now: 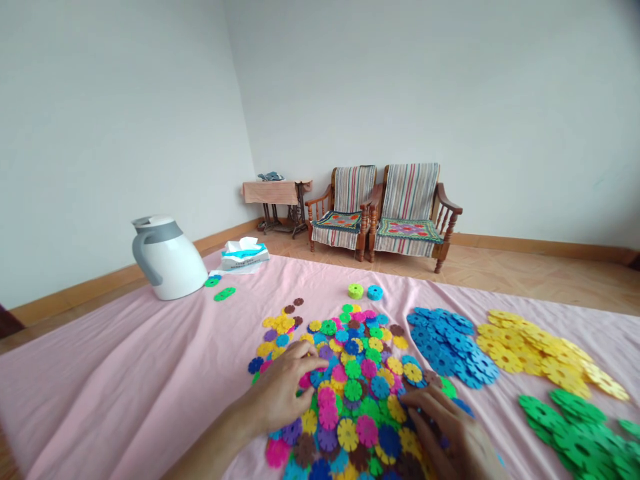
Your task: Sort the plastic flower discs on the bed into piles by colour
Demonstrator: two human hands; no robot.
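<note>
The left hand (pixel 283 393) was spread flat on a heap of multicoloured notched plastic discs (pixel 360 363); the right hand (pixel 450 433) was laid alongside, grip unclear.

Pink-clothed table (pixel 125 373). Mixed disc pile (pixel 350 373) at centre. From it: white jug (pixel 167 257) at 10, tissue pack (pixel 244 255) at 11, two small stacks (pixel 356 291) at 12, blue pile (pixel 450 347) and yellow pile (pixel 545 353) at 3, green pile (pixel 575 427) at 4.

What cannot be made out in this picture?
Head view:
- Discs of the mixed pile under the left hand and right hand: covered by the hands; any grasp unclear.
- Green pile: cut off by the right and bottom edges.
- Things on the far side table: too small.
</note>
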